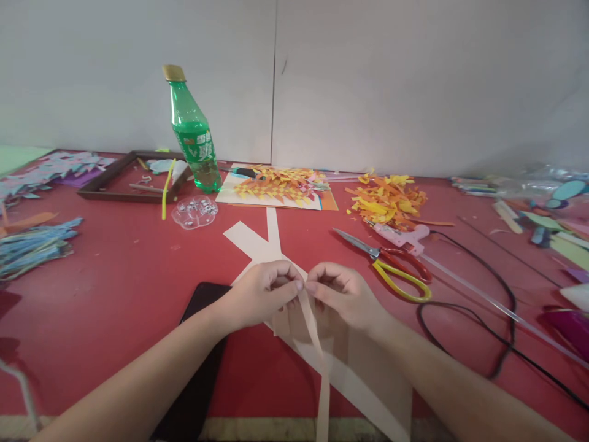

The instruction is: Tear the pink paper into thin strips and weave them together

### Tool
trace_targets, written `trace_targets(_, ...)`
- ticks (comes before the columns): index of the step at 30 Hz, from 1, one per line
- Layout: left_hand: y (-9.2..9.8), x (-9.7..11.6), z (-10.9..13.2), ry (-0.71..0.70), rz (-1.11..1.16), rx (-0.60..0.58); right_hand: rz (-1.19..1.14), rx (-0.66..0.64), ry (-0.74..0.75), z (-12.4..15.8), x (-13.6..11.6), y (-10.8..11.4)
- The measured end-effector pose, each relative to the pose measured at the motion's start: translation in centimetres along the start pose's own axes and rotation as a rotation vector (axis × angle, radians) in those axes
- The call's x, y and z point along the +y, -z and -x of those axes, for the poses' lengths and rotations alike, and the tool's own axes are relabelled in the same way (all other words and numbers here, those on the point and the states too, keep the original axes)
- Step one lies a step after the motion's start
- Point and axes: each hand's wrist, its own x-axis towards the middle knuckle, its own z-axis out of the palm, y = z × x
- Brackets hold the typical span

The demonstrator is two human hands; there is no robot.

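My left hand [271, 288] and my right hand [343, 291] meet at the middle of the table, fingertips pinched almost together. Between them they grip the upper end of a narrow cream paper strip [313, 334], which hangs down past the table's front edge. Beneath the hands lies a larger cream paper sheet [363, 380], and wider cut paper pieces [248, 240] stick out beyond it. A black phone-like slab [197, 368] rests under my left forearm. To the right of my right hand are scissors [381, 255] with one red and one yellow handle loop.
A green bottle [196, 144] stands at the back beside a dark frame [105, 181] and a clear bead tray [194, 212]. Woven paper [285, 184] and orange-yellow scraps [389, 199] lie behind. A pink glue gun [405, 236] trails a black cord [499, 270] at right. Blue strips [37, 245] lie left.
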Motion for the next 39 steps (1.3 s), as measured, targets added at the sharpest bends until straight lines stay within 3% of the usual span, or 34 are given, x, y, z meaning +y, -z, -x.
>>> trace_targets(17,0.01,-0.47,-0.03,-0.020,0.009,0.011,0.183,0.101,0.157,0.40,0.38,-0.21)
trace_targets(26,-0.08,-0.27,-0.07,-0.015,0.035,0.036,0.099,0.027,0.049,0.32,0.30,-0.04)
trace_targets(39,-0.09,-0.24,-0.04,-0.002,0.050,0.050,0.292,0.127,0.228,0.63,0.12,-0.27)
